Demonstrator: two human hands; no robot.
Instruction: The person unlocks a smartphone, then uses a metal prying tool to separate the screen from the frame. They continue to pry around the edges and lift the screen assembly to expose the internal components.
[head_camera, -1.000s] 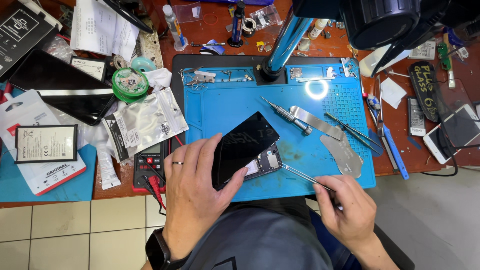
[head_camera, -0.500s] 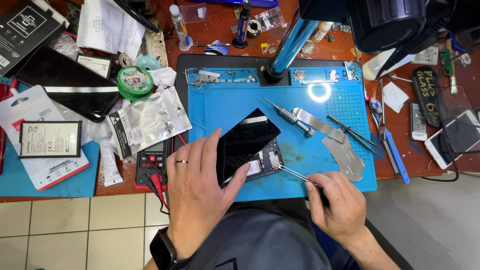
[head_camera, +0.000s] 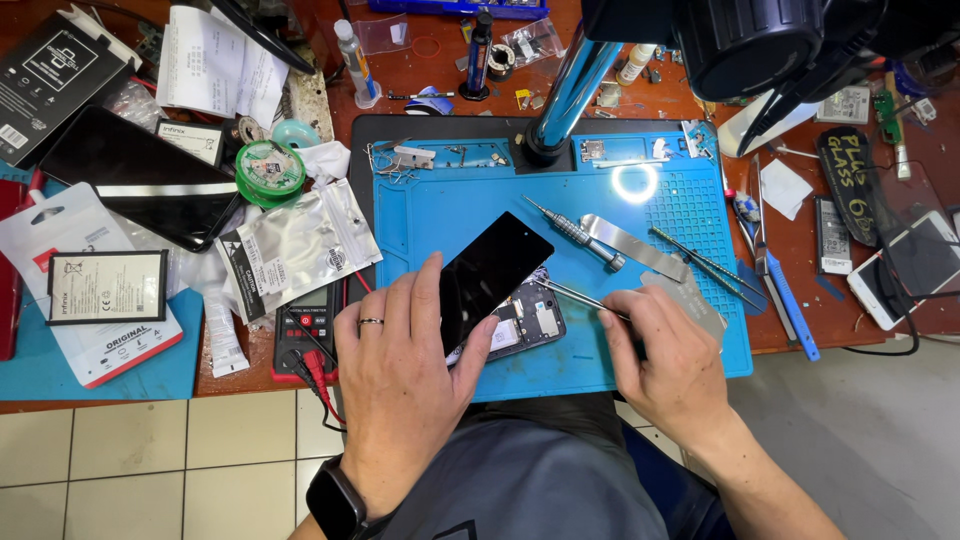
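My left hand (head_camera: 400, 370) is gripping the opened phone (head_camera: 500, 300) on the blue mat (head_camera: 450, 215), lifting its black screen. My right hand (head_camera: 660, 355) is pinching tweezers (head_camera: 575, 296) over the board. A silver antistatic pouch (head_camera: 295, 245) is lying left; a white battery package (head_camera: 95, 300) is sitting far left.

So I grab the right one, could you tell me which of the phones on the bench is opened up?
The phone under the left hand on the blue mat: its black screen is lifted, showing its circuitry. The others lie closed.

bare forearms; ring on left hand (head_camera: 400, 380), dark smartwatch (head_camera: 335, 503) at that wrist.
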